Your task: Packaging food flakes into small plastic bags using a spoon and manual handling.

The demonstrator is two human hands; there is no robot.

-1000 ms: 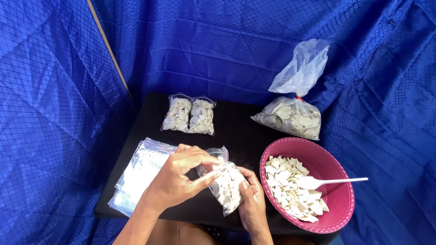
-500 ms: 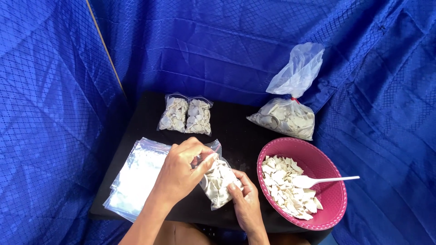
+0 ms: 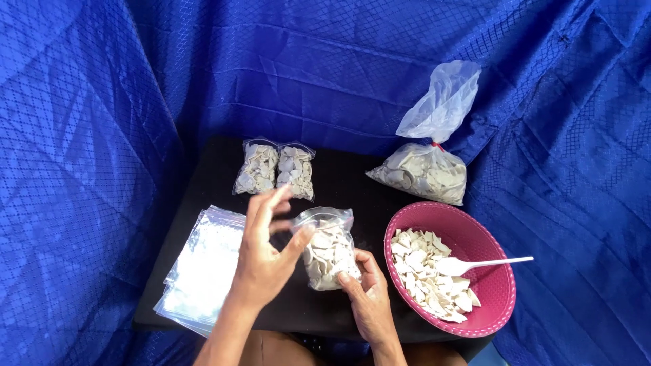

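I am at the sealing step: my right hand (image 3: 369, 298) grips the filled small bag (image 3: 327, 249) upright on the black table (image 3: 352, 186) beside the pink bowl (image 3: 498, 298), while my left hand (image 3: 264, 254), fingers spread and holding nothing, touches its mouth, which I judge needs pinching shut along the strip.

The scene is brightly and evenly lit, as if by daylight filtered through the blue cloth (image 3: 352, 61), which is tinted vividly. Soft shadows are cast on the black table (image 3: 352, 190). Glare is seen on the stack of clear bags (image 3: 203, 271). The left hand (image 3: 266, 254) is slightly blurred; focus elsewhere is sharp.
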